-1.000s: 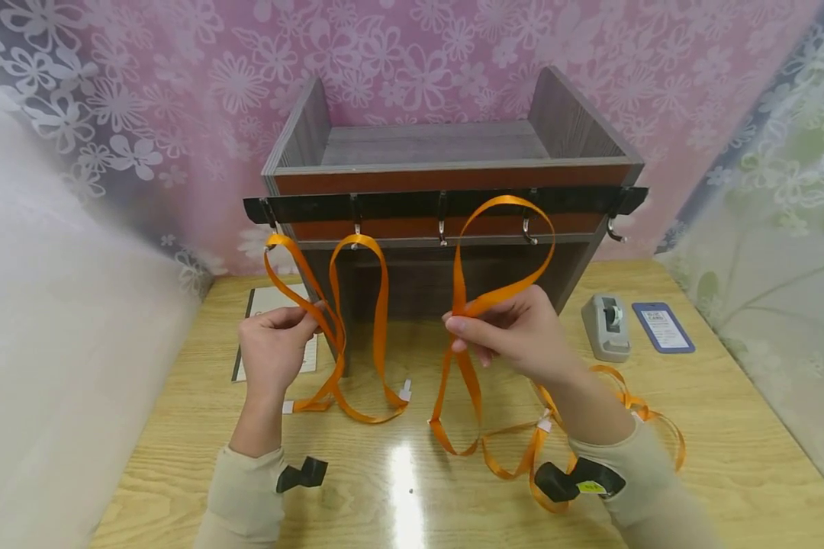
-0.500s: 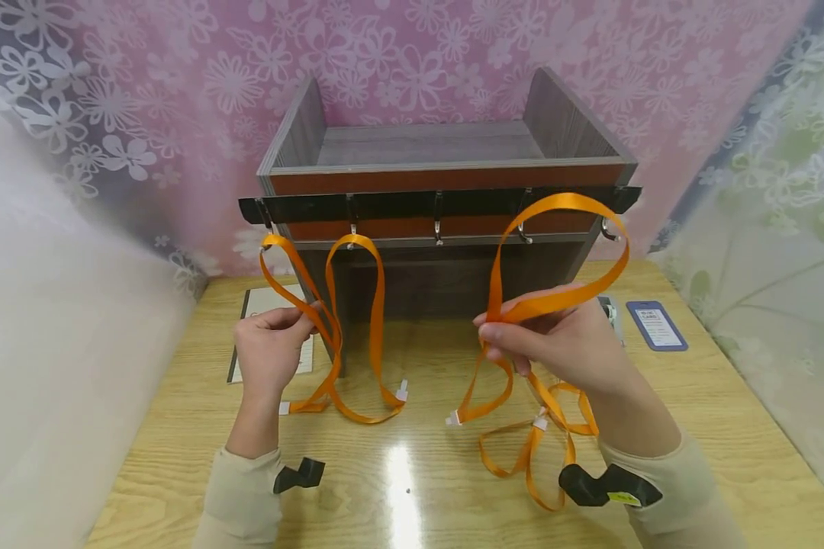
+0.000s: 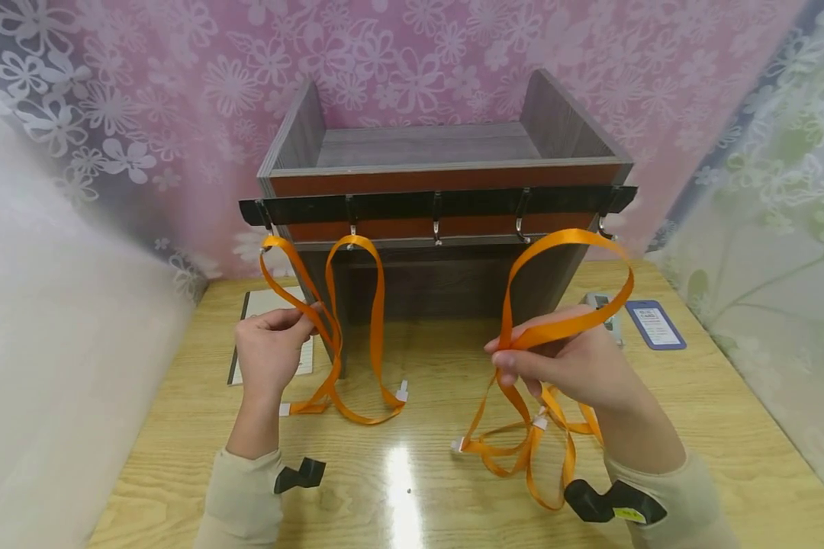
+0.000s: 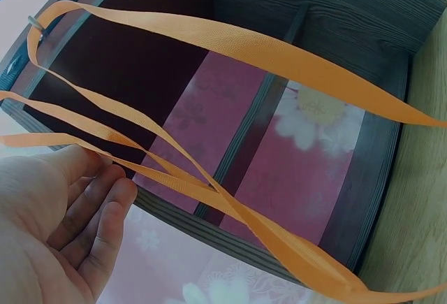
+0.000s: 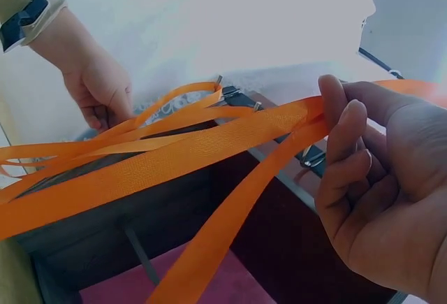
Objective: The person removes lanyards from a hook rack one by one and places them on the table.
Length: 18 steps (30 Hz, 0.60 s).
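My right hand (image 3: pixel 570 362) pinches an orange lanyard (image 3: pixel 570 238) between thumb and fingers; its loop stands up above the hand, in front of the rack's right hooks. The lower part hangs to a white clip (image 3: pixel 457 444) near the table. At the left, my left hand (image 3: pixel 272 347) pinches one strap of a lanyard (image 3: pixel 284 286) that hangs from the leftmost hook. A second lanyard (image 3: pixel 379 305) hangs on the hook beside it. In the left wrist view, the fingertips (image 4: pixel 115 178) of my left hand are at the strap. Behind my right hand lies another orange lanyard (image 3: pixel 568 457) on the table.
A black hook rail (image 3: pixel 398 204) crosses the front of a grey wooden shelf (image 3: pixel 432 145). Three hooks, in the middle and at the right, bear nothing. A tape dispenser (image 3: pixel 599 301) and a blue card holder (image 3: pixel 656 324) lie at the right, a notebook (image 3: pixel 305 358) at the left.
My right hand has moved right with the lanyard, and its loop rose and then dropped below the rail. The left hand stays on its strap.
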### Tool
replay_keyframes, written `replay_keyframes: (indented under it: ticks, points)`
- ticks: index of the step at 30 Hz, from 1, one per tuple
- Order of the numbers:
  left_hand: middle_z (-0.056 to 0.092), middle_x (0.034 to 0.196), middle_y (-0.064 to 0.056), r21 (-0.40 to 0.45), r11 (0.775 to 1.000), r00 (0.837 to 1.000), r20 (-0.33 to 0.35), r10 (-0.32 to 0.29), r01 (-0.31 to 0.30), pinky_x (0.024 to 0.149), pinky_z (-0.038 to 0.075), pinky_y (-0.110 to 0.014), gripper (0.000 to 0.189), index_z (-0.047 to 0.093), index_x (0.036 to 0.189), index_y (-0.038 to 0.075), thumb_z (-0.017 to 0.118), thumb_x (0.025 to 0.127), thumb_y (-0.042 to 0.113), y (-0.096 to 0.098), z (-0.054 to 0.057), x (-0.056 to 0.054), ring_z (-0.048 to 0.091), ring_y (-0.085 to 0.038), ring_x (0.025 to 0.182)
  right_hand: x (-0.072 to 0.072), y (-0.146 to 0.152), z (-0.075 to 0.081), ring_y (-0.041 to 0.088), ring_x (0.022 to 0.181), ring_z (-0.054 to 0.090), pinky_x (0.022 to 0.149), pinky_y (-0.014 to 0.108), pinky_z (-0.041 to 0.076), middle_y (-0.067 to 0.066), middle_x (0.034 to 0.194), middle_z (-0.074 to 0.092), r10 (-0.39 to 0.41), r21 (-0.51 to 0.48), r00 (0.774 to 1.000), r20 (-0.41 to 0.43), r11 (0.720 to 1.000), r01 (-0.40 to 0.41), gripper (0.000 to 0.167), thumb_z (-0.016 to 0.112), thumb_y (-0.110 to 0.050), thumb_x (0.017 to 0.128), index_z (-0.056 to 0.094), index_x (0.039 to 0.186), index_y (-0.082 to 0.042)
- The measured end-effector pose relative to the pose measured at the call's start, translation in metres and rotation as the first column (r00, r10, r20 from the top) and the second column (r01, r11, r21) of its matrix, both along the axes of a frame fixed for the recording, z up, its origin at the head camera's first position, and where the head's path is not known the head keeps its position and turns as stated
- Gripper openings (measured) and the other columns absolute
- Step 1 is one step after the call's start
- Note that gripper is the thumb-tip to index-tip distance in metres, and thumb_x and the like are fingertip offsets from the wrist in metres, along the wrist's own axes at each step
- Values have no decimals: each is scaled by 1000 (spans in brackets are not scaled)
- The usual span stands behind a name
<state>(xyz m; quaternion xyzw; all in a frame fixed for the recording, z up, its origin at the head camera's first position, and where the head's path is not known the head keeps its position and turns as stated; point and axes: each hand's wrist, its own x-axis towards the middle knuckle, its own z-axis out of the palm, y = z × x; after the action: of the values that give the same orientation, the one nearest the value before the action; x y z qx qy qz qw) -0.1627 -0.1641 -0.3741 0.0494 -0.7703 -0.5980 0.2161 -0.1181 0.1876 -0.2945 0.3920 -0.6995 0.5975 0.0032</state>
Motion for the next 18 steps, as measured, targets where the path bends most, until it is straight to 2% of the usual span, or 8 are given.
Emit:
replay_keyframes:
  ticks: [3,5,10,18]
  points:
    - [75,66,5,9,1000,1000,6,-1,1,58,56,-21,32,81,86,1,83,82,32,-1,-1,0,71,-8,59,0,1,-6,12,46,54,41,25,47,4,72,73,30,14,999,-12,999,-29,26,66,18,85,75,101,0]
    - [75,66,6,6,1000,1000,6,0,0,59,56,-22,31,81,87,2,83,83,33,-1,-2,0,71,-9,60,0,2,-11,11,46,54,41,25,47,4,72,73,22,42,1000,-5,999,-22,27,67,18,84,76,101,-2]
    - [74,65,8,5,1000,1000,3,2,-2,59,56,-22,29,82,87,3,83,83,31,-1,-3,0,71,-7,60,3,1,-21,14,47,56,43,28,50,1,72,74,-50,140,995,86,989,38,21,72,10,85,77,96,-8]
    - [76,68,1,3,1000,1000,-2,-3,3,60,56,-21,28,82,87,4,83,83,31,-1,-1,0,70,-6,59,5,0,-38,16,50,56,45,31,51,3,74,73,-59,198,978,199,980,19,13,71,1,89,77,93,-11]
